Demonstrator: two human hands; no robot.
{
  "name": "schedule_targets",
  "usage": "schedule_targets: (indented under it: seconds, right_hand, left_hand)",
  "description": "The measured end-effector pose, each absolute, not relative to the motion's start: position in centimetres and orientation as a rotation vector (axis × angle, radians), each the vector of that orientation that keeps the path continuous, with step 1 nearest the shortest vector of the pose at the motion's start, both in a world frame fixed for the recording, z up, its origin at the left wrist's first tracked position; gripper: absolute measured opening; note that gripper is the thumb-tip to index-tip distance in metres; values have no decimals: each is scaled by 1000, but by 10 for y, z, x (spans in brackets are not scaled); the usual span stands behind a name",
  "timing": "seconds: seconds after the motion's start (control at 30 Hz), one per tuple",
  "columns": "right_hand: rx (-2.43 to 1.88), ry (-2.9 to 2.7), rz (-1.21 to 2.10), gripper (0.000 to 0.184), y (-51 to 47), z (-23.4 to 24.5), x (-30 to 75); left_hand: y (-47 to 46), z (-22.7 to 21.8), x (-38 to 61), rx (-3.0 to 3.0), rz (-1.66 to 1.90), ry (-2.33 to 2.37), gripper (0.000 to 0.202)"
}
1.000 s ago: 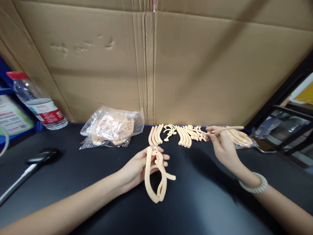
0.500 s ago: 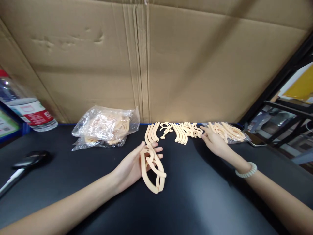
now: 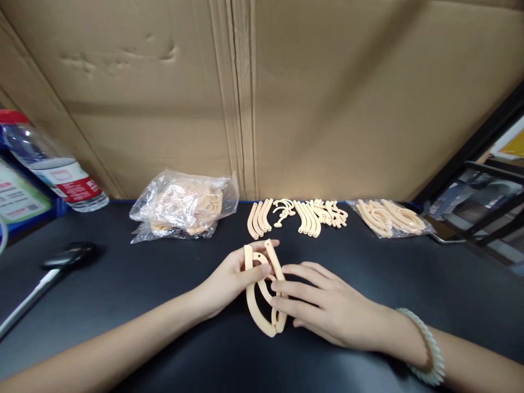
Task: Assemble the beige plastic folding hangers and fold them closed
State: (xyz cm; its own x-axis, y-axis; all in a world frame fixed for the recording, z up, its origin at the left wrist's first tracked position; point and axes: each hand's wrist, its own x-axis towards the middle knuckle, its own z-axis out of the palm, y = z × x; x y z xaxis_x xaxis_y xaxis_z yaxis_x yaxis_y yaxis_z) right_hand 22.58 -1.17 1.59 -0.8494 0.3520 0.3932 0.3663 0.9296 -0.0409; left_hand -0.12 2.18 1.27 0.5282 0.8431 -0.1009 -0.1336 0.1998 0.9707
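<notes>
My left hand [image 3: 235, 275] is closed around a beige folding clothes hanger [image 3: 254, 311], its thumb pressed across the upper part. The hanger's curved arms meet at the bottom and stand apart at the top, with a hook-like curved piece between them. Against the hanger's right arm lie the fingers of my right hand [image 3: 323, 300], gripping it from the side; the right thumb is mostly hidden. Beyond my hands, curved beige arms are lined up in a left row [image 3: 259, 219] and a right row [image 3: 308, 219]. Between these rows sit several hooks [image 3: 282, 212], and more small hook pieces [image 3: 329, 213] lie to the right.
A clear bag of beige parts [image 3: 186, 204] rests at the back left, another bag [image 3: 388, 218] at the back right. A water bottle [image 3: 69, 174] and a black-headed utensil [image 3: 67, 256] are on the left. Cardboard [image 3: 327, 98] walls the back; a phone-like slab [image 3: 448, 232] lies far right.
My right hand has come back from the small pieces at the back right to the hanger. My left thumb now presses over the hanger, whose arms have shifted. The view has moved slightly.
</notes>
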Motion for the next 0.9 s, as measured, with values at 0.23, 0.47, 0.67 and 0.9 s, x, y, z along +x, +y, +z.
schedule_targets:
  seconds: [0.23,0.47,0.67,0.9]
  right_hand:
    - [-574,-2579,-255,13,-7,4,230]
    - [-571,-2620,-224,12,-10,8,228]
    - [-575,-2632,-148,19,-13,6,227]
    - [-592,-2577,-184,15,-13,1,228]
  left_hand:
    - [24,9,0,1347,818,727,37]
    - [21,8,0,1498,771,748,31]
    - [18,9,0,1627,744,778,25]
    - [15,11,3,1724,752,924,23]
